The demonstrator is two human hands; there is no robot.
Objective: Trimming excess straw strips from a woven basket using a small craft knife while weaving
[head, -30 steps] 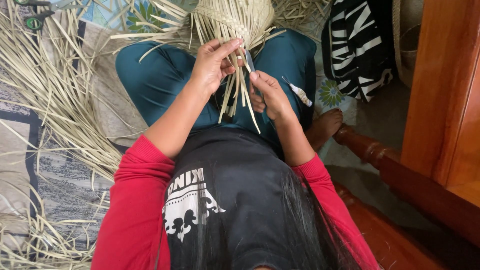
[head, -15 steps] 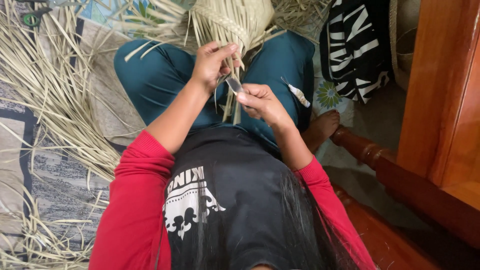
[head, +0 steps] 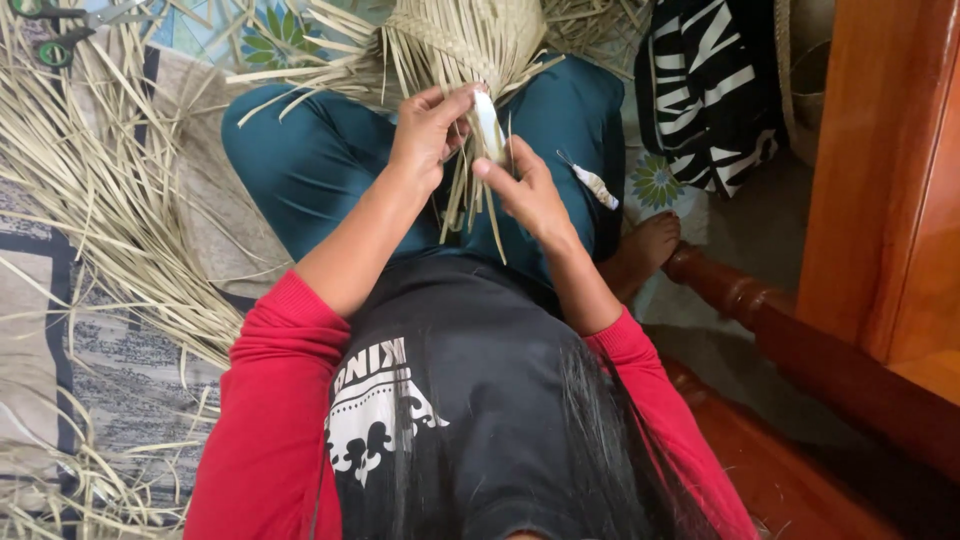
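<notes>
1. The woven straw piece [head: 470, 40] rests on the person's lap over teal trousers [head: 320, 170]; its upper part is cut off by the top edge of the picture, so its full shape cannot be made out.
2. The left hand [head: 425, 130] is closed, thumb and fingers pinching a pale flat strip [head: 488, 125] at the fringe of the woven piece.
3. The right hand [head: 525, 190] is partly closed just below, its thumb pressed on the same strip; its fingers are hidden behind the hanging straw ends.
4. Loose straw [head: 90, 200] lies spread over the mat [head: 110, 380] to the left.
5. Scissors [head: 70, 20] with green handles sit at the top left corner, partly cut off.
6. A black and white striped bag [head: 715, 90] lies near the wooden furniture [head: 880, 180] on the right.
7. A small white object [head: 595, 185] on the right thigh is too small to identify.
</notes>
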